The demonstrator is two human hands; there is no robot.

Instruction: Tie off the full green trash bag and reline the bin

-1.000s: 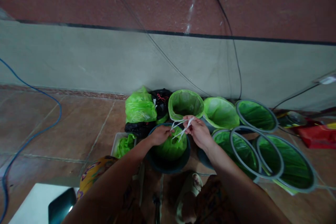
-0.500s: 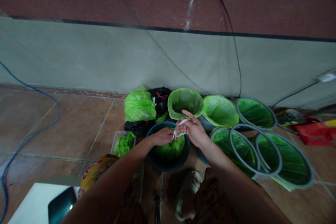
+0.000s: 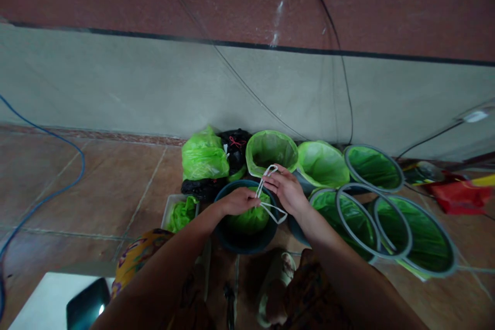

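A green plastic bag [image 3: 249, 218] sits inside a dark blue-green bin [image 3: 245, 247] on the floor before me. Above it, my left hand [image 3: 240, 201] pinches a white drawstring [image 3: 279, 220] between thumb and fingers. From that pinch, one loop sticks up and another hangs down to the right. My right hand [image 3: 286, 193] is at the upper loop, its bent fingers against the cord; its thumb is mostly hidden. Left of the bin, a pale tray [image 3: 167, 216] holds a crumpled green bag [image 3: 183, 214].
Tied green [image 3: 204, 154] and black bags [image 3: 235, 147] rest by the wall. Several green-lined bins [image 3: 323, 165] stand to the right, with grey rings [image 3: 373, 185] over the nearer ones. A red bag [image 3: 462, 197] lies far right. A phone [image 3: 87, 304] rests on a white surface [image 3: 42, 299].
The drawstring, bunched in my right hand before, now spreads into an upper and a lower loop. My right hand has turned slightly, and its raised index finger has come down.
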